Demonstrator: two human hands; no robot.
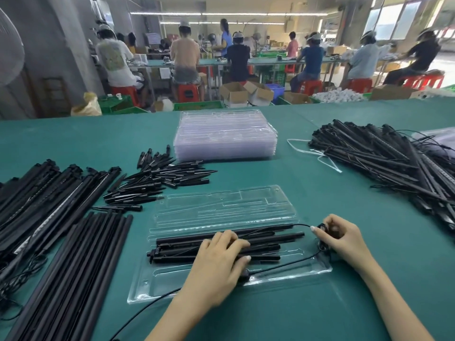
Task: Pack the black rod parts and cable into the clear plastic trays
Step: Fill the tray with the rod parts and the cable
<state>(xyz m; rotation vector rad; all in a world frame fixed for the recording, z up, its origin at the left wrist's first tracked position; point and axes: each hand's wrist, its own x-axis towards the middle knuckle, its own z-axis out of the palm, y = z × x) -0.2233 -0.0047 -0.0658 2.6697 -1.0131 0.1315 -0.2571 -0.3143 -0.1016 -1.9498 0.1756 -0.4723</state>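
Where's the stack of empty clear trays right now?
In the head view, the stack of clear trays sits at table centre, far side, beyond the open tray being packed, between the spike pile and tangled rod heap.

Green table cover (344, 217) here, matt, looks like smooth cloth or felt. On it the open tray (221, 210), clear thin plastic, glossy, catching light along its moulded ribs. Behind the tray, the stack of trays (225, 136), same clear glossy plastic, milky where layered. In the tray, black rods (270, 238), matt plastic by the look. The cable (283, 265) across the tray's near side, thin, black, a slight sheen. Left of the tray, pointed spikes (157, 178), black, semi-gloss plastic.
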